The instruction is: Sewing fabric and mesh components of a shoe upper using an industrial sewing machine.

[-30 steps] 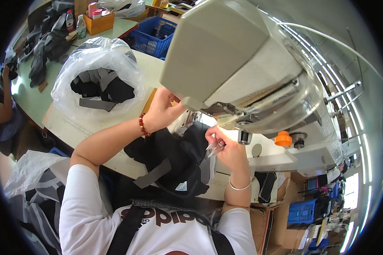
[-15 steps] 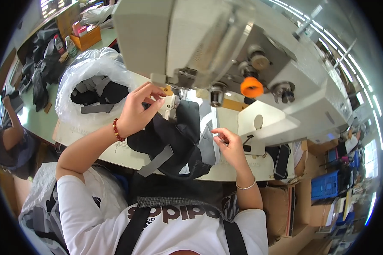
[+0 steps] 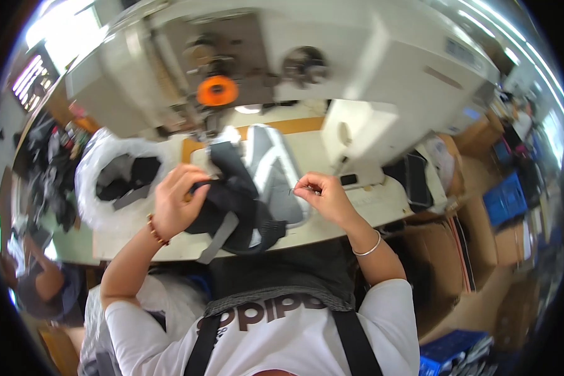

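Observation:
My left hand (image 3: 180,199) is at the left edge of a black fabric piece (image 3: 232,203) on the sewing machine bed, its thumb and curled fingers closed on the dark cloth. A grey strip (image 3: 219,238) hangs off the cloth toward me. Right of it lies a grey panel with white curved bands (image 3: 273,164), reaching back under the machine head. Beside that panel, my right hand (image 3: 323,195) is pinched closed with a thin dark bit at its fingertips, too small to name. The sewing machine (image 3: 282,37) with an orange cone-shaped part (image 3: 217,91) stands over the work.
A clear plastic bag (image 3: 94,188) of black and grey scraps stands left of the work. A black phone-like object (image 3: 413,182) lies at the right of the table. Cardboard boxes (image 3: 429,263) and a blue crate (image 3: 506,199) stand farther right. Another person (image 3: 47,282) sits at far left.
The view has turned to the right, so the machine appears farther left. My left hand has come down from beside the needle area. My right fingers have closed into a pinch.

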`<action>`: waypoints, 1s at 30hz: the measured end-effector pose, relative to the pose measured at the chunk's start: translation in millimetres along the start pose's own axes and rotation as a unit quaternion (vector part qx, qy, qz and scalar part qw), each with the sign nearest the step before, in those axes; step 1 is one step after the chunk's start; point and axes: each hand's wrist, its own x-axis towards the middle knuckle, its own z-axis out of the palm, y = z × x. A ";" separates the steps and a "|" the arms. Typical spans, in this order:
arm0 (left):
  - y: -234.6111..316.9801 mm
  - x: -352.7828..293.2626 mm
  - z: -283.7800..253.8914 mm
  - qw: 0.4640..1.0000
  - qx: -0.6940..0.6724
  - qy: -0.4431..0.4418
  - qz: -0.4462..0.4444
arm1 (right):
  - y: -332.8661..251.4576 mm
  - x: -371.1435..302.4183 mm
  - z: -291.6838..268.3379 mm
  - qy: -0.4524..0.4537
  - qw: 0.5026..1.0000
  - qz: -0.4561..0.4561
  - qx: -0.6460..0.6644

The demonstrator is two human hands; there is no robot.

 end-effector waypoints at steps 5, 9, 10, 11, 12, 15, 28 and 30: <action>-18.4 -7.1 -2.9 0.998 0.053 -0.025 0.015 | 29.5 -100.3 -93.5 -0.020 0.993 0.116 -0.028; -51.8 -8.1 6.5 0.999 0.020 -0.042 -0.002 | 83.3 -265.3 -185.7 0.077 0.969 0.218 -0.088; -60.4 -8.9 7.5 0.999 0.020 -0.043 0.023 | 92.6 -322.4 -209.7 0.127 0.960 0.240 -0.075; -68.2 -8.9 8.4 0.998 0.019 -0.057 0.005 | 102.6 -380.7 -229.2 0.204 0.927 0.293 -0.118; -75.1 -9.4 7.6 0.998 0.020 -0.063 0.014 | 106.6 -447.3 -244.0 0.302 0.876 0.345 -0.152; -90.1 -10.6 1.9 0.996 0.040 -0.074 -0.008 | 112.2 -640.6 -243.1 0.488 0.595 0.508 -0.386; -81.3 -2.7 3.3 0.995 0.034 -0.095 -0.012 | 98.8 -696.7 -161.1 0.607 0.225 0.698 -0.307; -66.8 0.5 1.9 0.996 0.042 -0.078 -0.032 | 86.3 -628.9 -192.8 0.604 0.315 0.629 -0.374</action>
